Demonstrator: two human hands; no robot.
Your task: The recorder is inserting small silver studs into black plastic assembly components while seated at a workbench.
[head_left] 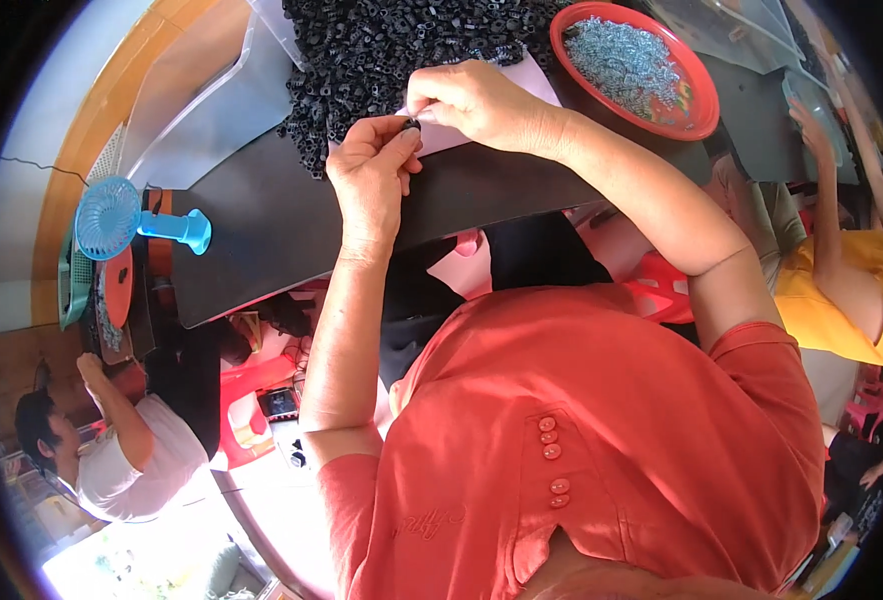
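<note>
In front of me, my left hand (373,165) is closed in a pinch on a small black plastic part (410,125). My right hand (481,103) meets it from the right, thumb and fingertips pressed together at the same part. Whatever sits in those right fingertips is too small to name. Both hands are above the near edge of a big heap of small black plastic parts (411,45). Under the right hand lies a pale sheet (533,82). To the right of the heap, a red plate (709,100) bears a mound of small silvery metal pieces (621,65).
A blue fan (108,218) lies at the dark table's (261,225) left end, near a translucent plastic bin (201,120). Another clear bin (736,35) is at the far right. People sit nearby: one in white (146,450) at left, one in yellow (831,300) at right.
</note>
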